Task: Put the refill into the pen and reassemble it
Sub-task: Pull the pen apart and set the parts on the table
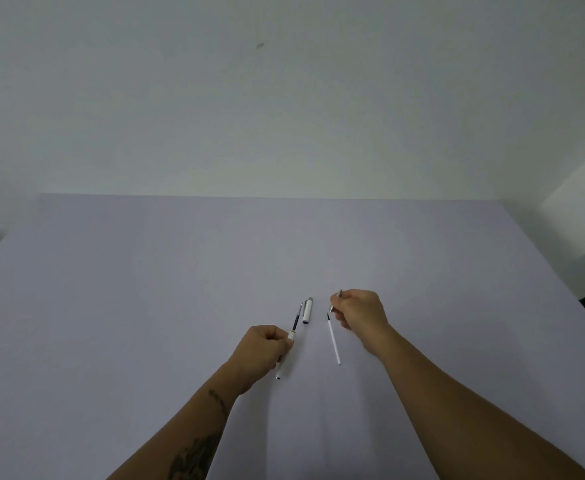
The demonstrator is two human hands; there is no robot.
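Left hand (265, 344) closed around the white pen barrel (284, 358), a dark refill (297, 318) standing out of its open end toward 12 o'clock. Just beyond, at 1 o'clock of that hand, white cap (307, 310) lying loose on the tabletop (145, 289), close beside the dark refill, contact impossible to judge. Right hand (360, 311) curled shut on a small metallic piece (336, 301), probably the pen's tip section, too small to name with certainty. At 7 o'clock of the right hand, a slim white refill (333, 339) flat on the tabletop, dark point toward 12 o'clock, free of both hands.

Judged from this layout: pen fully apart, early to middle of the job. Unclear which refill is meant to go in; if the white one, dark one yet to come out. Left to do: seat the refill, screw on the tip piece, fit the cap.
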